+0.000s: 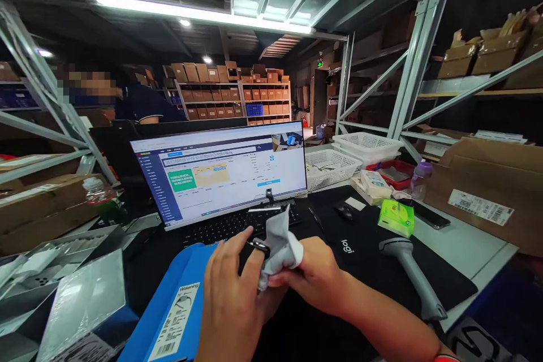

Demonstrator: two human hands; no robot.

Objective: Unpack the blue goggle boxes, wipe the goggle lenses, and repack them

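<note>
At near left, on the dark surface [365, 254], lie one silvery pouch [82, 302] and, just right of it, one blue box [176, 308] bearing one white barcode label. Far left stand cardboard boxes and one bottle [100, 197] with a white cap. One laptop [220, 178], screen lit, sits at centre; a second person's dark sleeve shows behind it.

Left hand [231, 294], near centre: fingers [235, 246] pinched on a small black item [258, 247], held above the box's right edge and touching the cloth. Its exact form is too small to tell. Right hand [316, 274]: fingers clenched round one white cloth [280, 246], whose free corner stands up before the keyboard.

Judgement on method: the wiping would go best with the item gripped by its edges, so the cloth reaches each face, and with the cloth bunched tight so that no loose corner drags across the keys. Both hands should stay low over the surface, since a dropped item would be hard to spot on the dark mat.

Right of the hands: one mouse [344, 212], one grey scanner [413, 277] lying handle towards the viewer, one green pack [396, 218], one phone [428, 215]. Far right: two white baskets [365, 144], one red tray [392, 172], one purple-capped bottle [421, 178], one large carton [487, 192] with a label.
</note>
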